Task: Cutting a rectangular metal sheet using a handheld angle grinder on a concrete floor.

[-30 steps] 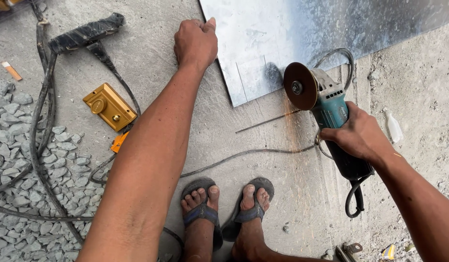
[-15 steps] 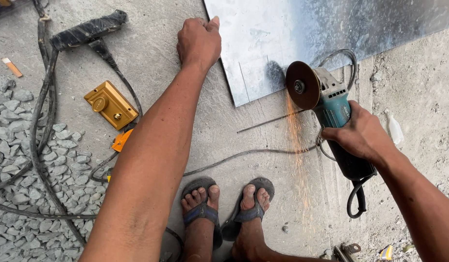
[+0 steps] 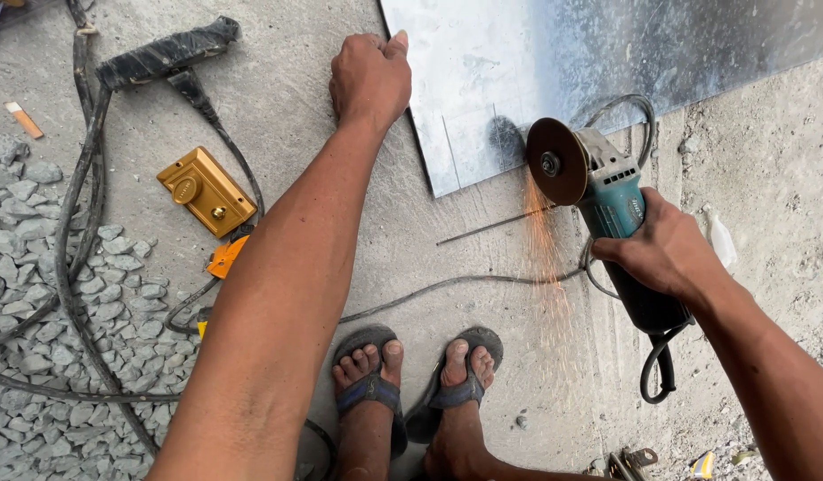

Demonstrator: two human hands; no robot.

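Two bare hands are at work over a concrete floor [image 3: 340, 134]. The right hand [image 3: 665, 254] has its grip closed around the body of a teal angle grinder [image 3: 612, 209], fingers wrapped over the top. The grinder's disc [image 3: 556, 161] sits just ahead of that grip, meeting the near edge of a grey metal sheet [image 3: 607, 62], and a thin spray of orange sparks [image 3: 545, 258] falls from the disc toward the person's feet. The left hand [image 3: 371, 80] is curled into a loose fist, knuckles down, with the thumb resting on the sheet's left edge; whether it actually clamps the edge I cannot tell. The sheet lies flat on the floor, stretching away beyond both hands. The grinder's cable [image 3: 447, 285] loops out behind the right grip and trails across the floor to the left. A thin metal rod [image 3: 491, 228] lies between the two hands, just short of the sheet. Well to the left of the left hand sit a brass-coloured lock case [image 3: 205, 190], dark hoses [image 3: 82, 196] and loose grey gravel [image 3: 37, 294]. Two feet in sandals [image 3: 420, 374] stand below the arms.
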